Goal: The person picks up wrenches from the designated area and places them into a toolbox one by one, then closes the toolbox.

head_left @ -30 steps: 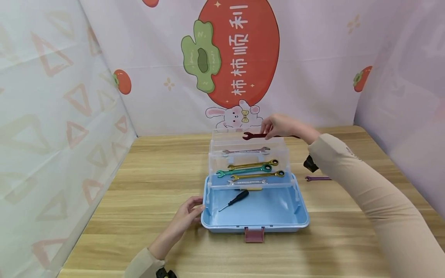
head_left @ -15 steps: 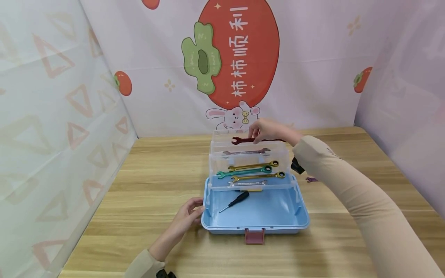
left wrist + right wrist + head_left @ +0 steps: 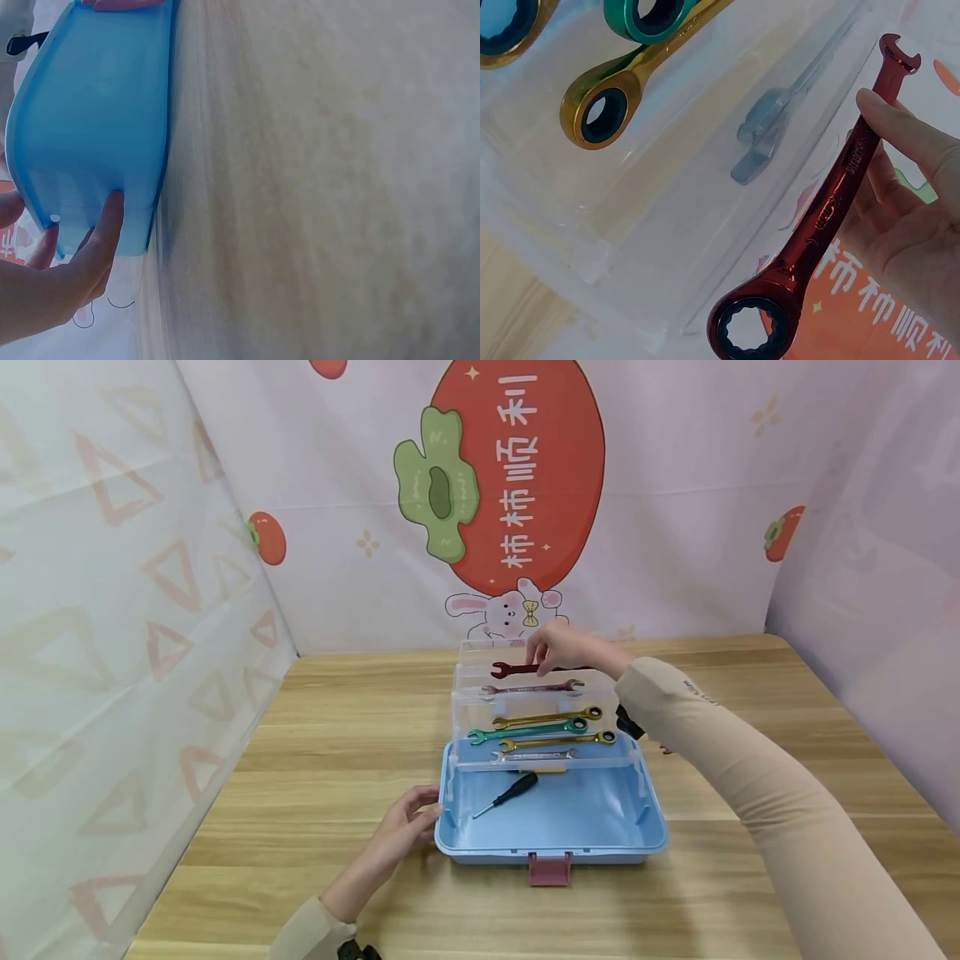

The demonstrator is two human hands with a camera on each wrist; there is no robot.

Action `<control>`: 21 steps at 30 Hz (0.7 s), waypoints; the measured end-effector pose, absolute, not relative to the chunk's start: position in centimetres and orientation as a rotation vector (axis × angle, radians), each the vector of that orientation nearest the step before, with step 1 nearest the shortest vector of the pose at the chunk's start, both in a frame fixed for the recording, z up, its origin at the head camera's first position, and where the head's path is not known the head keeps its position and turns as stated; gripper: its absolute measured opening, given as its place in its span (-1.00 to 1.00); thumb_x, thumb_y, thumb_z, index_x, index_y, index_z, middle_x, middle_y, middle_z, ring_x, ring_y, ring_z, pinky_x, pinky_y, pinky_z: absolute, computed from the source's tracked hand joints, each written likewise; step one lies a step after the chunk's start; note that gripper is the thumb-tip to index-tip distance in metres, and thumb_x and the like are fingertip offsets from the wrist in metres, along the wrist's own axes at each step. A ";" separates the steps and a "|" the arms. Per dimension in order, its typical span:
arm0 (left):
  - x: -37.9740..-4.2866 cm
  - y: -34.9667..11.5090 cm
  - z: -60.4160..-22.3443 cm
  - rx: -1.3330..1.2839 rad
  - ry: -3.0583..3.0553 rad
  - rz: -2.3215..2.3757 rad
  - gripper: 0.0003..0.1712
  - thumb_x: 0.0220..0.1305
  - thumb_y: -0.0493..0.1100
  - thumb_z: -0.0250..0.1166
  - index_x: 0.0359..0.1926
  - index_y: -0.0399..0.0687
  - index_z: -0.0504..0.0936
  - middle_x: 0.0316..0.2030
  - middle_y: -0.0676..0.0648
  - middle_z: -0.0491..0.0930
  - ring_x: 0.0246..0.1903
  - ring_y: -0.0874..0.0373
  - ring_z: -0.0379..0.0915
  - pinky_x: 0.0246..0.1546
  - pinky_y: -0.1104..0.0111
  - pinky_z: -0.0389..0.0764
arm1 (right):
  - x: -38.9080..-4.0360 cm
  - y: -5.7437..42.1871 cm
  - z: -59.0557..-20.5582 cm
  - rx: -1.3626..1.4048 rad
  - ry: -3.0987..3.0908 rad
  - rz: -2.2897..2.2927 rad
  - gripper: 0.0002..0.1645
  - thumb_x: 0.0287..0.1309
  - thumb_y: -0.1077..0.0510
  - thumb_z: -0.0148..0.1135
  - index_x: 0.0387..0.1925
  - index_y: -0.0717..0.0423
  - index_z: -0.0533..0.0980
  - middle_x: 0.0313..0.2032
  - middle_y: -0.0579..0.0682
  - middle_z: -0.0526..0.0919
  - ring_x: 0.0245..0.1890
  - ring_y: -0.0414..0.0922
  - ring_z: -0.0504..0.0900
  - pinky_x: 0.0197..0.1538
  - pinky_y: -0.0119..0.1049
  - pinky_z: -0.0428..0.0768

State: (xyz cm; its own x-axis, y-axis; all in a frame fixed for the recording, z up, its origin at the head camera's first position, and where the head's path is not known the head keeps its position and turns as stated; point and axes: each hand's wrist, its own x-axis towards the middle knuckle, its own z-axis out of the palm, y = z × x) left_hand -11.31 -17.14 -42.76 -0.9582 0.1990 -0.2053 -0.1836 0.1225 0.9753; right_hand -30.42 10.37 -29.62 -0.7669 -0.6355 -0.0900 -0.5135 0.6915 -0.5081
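Observation:
My right hand [image 3: 561, 644] pinches a dark red ratchet combination wrench [image 3: 819, 221] between thumb and fingers, above the rear translucent tray [image 3: 469, 674] of the toolbox. In the right wrist view its ring end points down and its open end up. Just in front, a pinkish silver wrench [image 3: 532, 688] lies in a tray. My left hand [image 3: 401, 828] holds the left side of the light blue toolbox [image 3: 551, 853], thumb at the rim and fingers against the outer wall [image 3: 97, 127].
The front tray bears two gold wrenches [image 3: 547, 717], a green wrench [image 3: 528, 731] and a silver wrench [image 3: 534, 754]. A black-handled screwdriver [image 3: 516, 787] lies in the box bottom. A purple wrench [image 3: 667, 749] lies right of the box, mostly behind my right arm. Printed cloth hangs behind.
My right hand has moved left and slightly lower with the red wrench, bringing it over the rear tray. My right sleeve now covers most of the purple wrench. My left hand stays put.

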 end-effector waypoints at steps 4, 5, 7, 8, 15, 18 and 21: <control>-11.4 -17.2 -42.8 0.016 2.119 1.909 -0.50 0.22 -0.18 0.11 0.11 -0.38 0.25 0.05 -0.33 0.33 -0.07 0.00 0.40 -0.17 0.21 0.53 | -30.5 10.1 -30.0 -0.907 2.639 -0.676 -0.86 -0.09 0.37 0.27 -0.38 0.25 0.58 -0.45 0.08 0.57 -0.41 -0.05 0.44 -0.32 -0.29 0.51; -11.4 -17.2 -42.8 0.018 2.119 1.908 -0.50 0.22 -0.18 0.11 0.11 -0.38 0.25 0.05 -0.32 0.33 -0.07 0.01 0.40 -0.17 0.21 0.53 | -30.4 10.1 -30.0 -0.895 2.642 -0.676 -0.86 -0.10 0.37 0.27 -0.38 0.25 0.58 -0.45 0.08 0.57 -0.41 -0.05 0.44 -0.31 -0.29 0.51; -11.4 -17.2 -42.8 0.020 2.118 1.908 -0.49 0.21 -0.18 0.12 0.11 -0.38 0.25 0.05 -0.32 0.33 -0.07 0.01 0.40 -0.16 0.21 0.52 | -30.5 10.0 -30.2 -0.888 2.651 -0.668 -0.86 -0.10 0.37 0.27 -0.38 0.24 0.58 -0.45 0.09 0.57 -0.39 -0.04 0.43 -0.29 -0.28 0.51; -11.4 -17.2 -42.8 0.021 2.116 1.908 -0.49 0.21 -0.18 0.12 0.11 -0.38 0.25 0.05 -0.32 0.32 -0.07 0.01 0.40 -0.16 0.21 0.52 | -30.5 10.0 -30.2 -0.883 2.655 -0.662 -0.86 -0.10 0.37 0.28 -0.38 0.23 0.59 -0.45 0.08 0.57 -0.39 -0.04 0.43 -0.28 -0.27 0.51; -11.3 -17.1 -42.8 0.030 2.120 1.902 -0.49 0.22 -0.18 0.11 0.11 -0.38 0.25 0.05 -0.32 0.32 -0.07 0.00 0.39 -0.16 0.21 0.52 | -30.6 9.8 -30.5 -0.916 2.652 -0.649 -0.86 -0.11 0.37 0.28 -0.39 0.24 0.59 -0.43 0.09 0.59 -0.38 -0.04 0.46 -0.23 -0.23 0.51; -11.3 -17.1 -42.8 0.031 2.125 1.899 -0.49 0.22 -0.18 0.11 0.11 -0.39 0.25 0.05 -0.33 0.32 -0.06 -0.01 0.39 -0.17 0.21 0.53 | -30.5 9.8 -30.5 -0.940 2.646 -0.650 -0.87 -0.10 0.39 0.27 -0.39 0.26 0.59 -0.43 0.09 0.60 -0.38 -0.04 0.48 -0.24 -0.22 0.53; -11.3 -17.1 -42.7 0.033 2.128 1.896 -0.49 0.22 -0.18 0.11 0.11 -0.38 0.25 0.05 -0.33 0.32 -0.06 -0.01 0.39 -0.17 0.21 0.53 | -30.3 9.8 -30.5 -0.950 2.644 -0.630 -0.87 -0.09 0.38 0.26 -0.39 0.25 0.60 -0.44 0.08 0.61 -0.39 -0.05 0.52 -0.25 -0.24 0.54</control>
State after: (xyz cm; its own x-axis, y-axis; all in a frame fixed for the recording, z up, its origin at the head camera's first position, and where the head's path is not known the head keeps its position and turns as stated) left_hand -11.29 -17.12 -42.74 -0.9578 0.2077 -0.1987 -0.1735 0.1333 0.9758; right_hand -30.25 9.81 -30.48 -0.7519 -0.6522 -0.0962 -0.5387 0.6919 -0.4806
